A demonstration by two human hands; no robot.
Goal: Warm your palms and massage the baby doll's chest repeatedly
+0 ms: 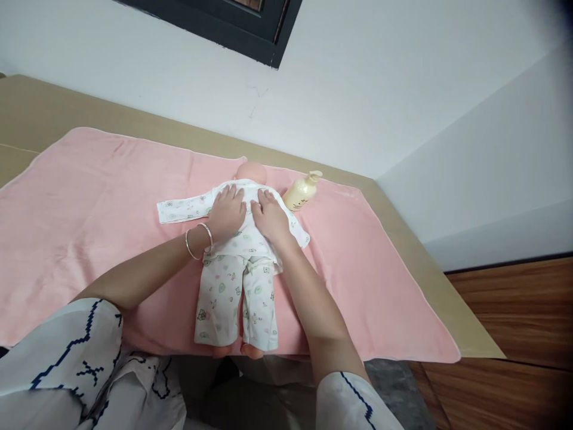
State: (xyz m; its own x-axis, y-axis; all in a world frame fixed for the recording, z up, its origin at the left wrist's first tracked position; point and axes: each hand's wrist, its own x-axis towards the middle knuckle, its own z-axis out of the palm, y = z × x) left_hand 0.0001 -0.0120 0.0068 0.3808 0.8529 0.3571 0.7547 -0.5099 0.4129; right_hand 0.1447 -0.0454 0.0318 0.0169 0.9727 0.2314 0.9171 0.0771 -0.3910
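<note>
A baby doll (248, 242) in a white printed top and trousers lies face down on a pink blanket (358, 269), its head away from me and its feet at the near edge. My left hand (227, 210) rests flat on the left side of the doll's upper back, fingers stretched out. On the right side of the back lies my right hand (270, 218), also flat with its fingers extended. Neither hand grips anything. The doll's left-side sleeve reaches out sideways, while the other sleeve angles down beside my right wrist.
A cream pump bottle (301, 192) stands on the blanket just right of the doll's shoulder. Under the blanket is a tan tabletop (425, 292), against a white wall (349, 89) with a dark window frame (264, 42). Wooden panels (519, 310) are at the right.
</note>
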